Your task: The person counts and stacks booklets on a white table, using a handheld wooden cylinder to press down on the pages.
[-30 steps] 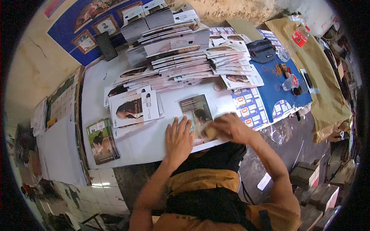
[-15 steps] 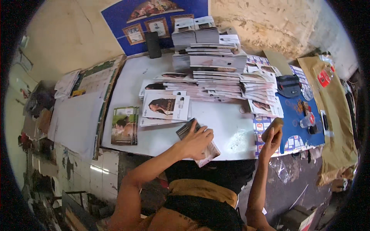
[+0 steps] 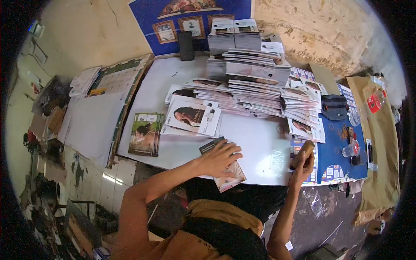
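Observation:
My left hand (image 3: 221, 161) lies with fingers stretched out over a printed leaflet (image 3: 229, 178). The leaflet's dark end sticks out beyond the fingers, and its lighter end reaches the near table edge. Raised over the right part of the table, my right hand (image 3: 302, 167) is closed around a small brown block (image 3: 306, 149), perhaps wood. Left of the leaflet is a pile of white booklets (image 3: 193, 115) with a long-haired person on the cover. A small stack of green-brown leaflets (image 3: 146, 135) rests farther left.
Tall stacks of booklets (image 3: 255, 95) fill the middle and back of the white table (image 3: 255, 138). To the right are a dark pouch (image 3: 334, 108), rubber bands (image 3: 345, 132), a clear plastic cup (image 3: 350, 149) and brown paper (image 3: 379, 169). A black phone (image 3: 186, 45) stands against the wall.
The whole view has shifted, so the table sits a little farther right. My left hand stays on the leaflet. My right hand still holds the block, now tilted slightly differently.

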A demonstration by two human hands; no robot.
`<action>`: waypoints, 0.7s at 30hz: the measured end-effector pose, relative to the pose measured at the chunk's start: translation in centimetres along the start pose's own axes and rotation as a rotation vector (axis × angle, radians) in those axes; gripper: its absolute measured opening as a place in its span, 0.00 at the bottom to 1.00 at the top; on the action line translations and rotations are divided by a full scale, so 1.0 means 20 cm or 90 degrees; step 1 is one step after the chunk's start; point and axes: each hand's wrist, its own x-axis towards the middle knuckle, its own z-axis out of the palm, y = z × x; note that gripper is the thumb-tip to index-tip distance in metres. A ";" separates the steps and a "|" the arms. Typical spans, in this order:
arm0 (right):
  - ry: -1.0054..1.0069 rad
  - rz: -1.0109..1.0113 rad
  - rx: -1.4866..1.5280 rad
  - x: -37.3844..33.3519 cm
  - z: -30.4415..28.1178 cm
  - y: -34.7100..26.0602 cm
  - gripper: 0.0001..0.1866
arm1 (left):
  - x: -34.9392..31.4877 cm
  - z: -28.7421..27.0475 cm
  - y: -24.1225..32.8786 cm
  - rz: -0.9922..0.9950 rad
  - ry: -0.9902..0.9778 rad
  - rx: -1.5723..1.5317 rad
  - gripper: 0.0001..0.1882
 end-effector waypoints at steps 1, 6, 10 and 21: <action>-0.003 0.007 0.006 0.00 0.00 0.00 0.23 | 0.01 -0.01 -0.02 -0.014 -0.005 -0.019 0.42; 0.004 0.009 0.025 -0.02 0.01 -0.05 0.24 | -0.04 -0.08 0.07 -0.033 -0.041 0.057 0.45; 0.001 0.009 0.033 -0.02 0.02 -0.06 0.25 | -0.09 -0.02 0.14 -0.089 0.020 0.047 0.45; 0.028 -0.011 -0.011 -0.02 0.02 -0.06 0.27 | -0.26 -0.50 0.17 -0.103 0.161 -0.086 0.08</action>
